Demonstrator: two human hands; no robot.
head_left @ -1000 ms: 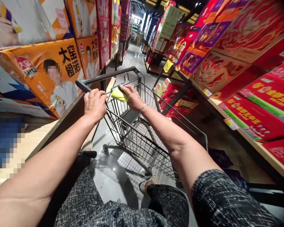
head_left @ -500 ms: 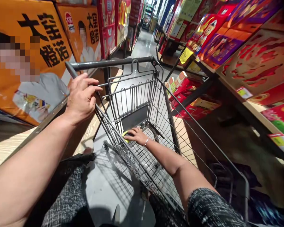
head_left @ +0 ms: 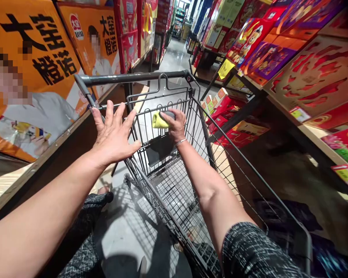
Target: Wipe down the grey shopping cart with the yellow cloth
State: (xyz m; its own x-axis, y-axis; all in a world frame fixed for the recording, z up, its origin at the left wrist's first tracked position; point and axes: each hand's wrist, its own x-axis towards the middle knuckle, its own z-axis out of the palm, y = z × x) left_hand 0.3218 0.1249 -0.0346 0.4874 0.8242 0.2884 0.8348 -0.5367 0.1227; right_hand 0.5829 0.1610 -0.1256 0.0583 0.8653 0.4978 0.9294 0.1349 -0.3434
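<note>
A grey wire shopping cart (head_left: 168, 170) stands before me, with its dark handle bar (head_left: 118, 78) across the far end. My right hand (head_left: 178, 122) is inside the cart, raised near the wire flap (head_left: 161, 148). Its fingers are wrapped round a folded yellow-green and grey cloth (head_left: 161, 120). Above the cart's left rim, close to the handle's left end, my left hand (head_left: 114, 135) is spread with its fingers apart and holds nothing. I cannot tell whether its palm touches the rim.
Orange drink cartons (head_left: 40, 50) are stacked on a wooden platform at the left. On the right, a shelf carries red and purple gift boxes (head_left: 271, 58), with more red packages (head_left: 229, 116) below. The aisle floor (head_left: 175, 54) runs on beyond the handle.
My right hand has risen with the cloth from the cart's bottom toward the flap and handle. My left hand has let go of the rim by the handle and spread its fingers.
</note>
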